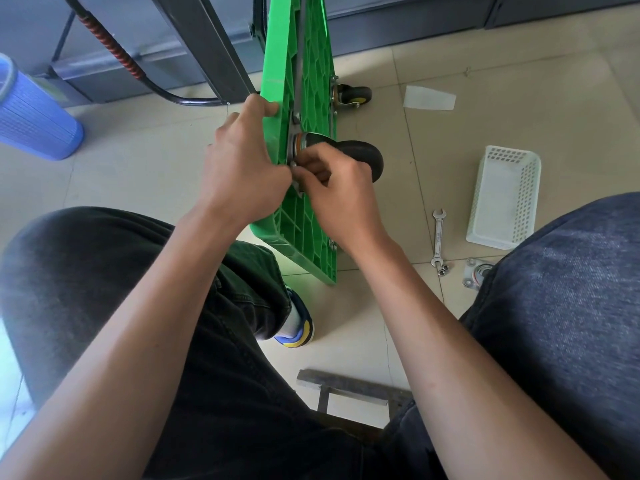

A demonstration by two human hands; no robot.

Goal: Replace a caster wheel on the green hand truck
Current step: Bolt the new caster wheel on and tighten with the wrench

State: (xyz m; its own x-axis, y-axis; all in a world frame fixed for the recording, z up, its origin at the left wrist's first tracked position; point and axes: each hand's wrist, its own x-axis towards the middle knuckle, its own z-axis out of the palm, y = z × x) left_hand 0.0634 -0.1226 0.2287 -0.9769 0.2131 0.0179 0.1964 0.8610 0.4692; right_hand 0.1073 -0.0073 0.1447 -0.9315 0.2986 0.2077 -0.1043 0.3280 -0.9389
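Observation:
The green hand truck stands on its edge on the tiled floor, ribbed underside facing right. A black caster wheel with a metal mounting plate sits against that underside at mid height. My left hand grips the deck's edge from the left, fingers curled over the rim. My right hand pinches a small fastener at the caster's plate, just below the wheel; the fastener itself is mostly hidden by my fingers. A second caster is mounted farther up the deck.
A double open-end wrench lies on the floor to the right with small nuts at its near end. Beside them lie a loose caster plate and a white perforated basket. A blue ribbed cylinder lies far left. My knees flank the deck.

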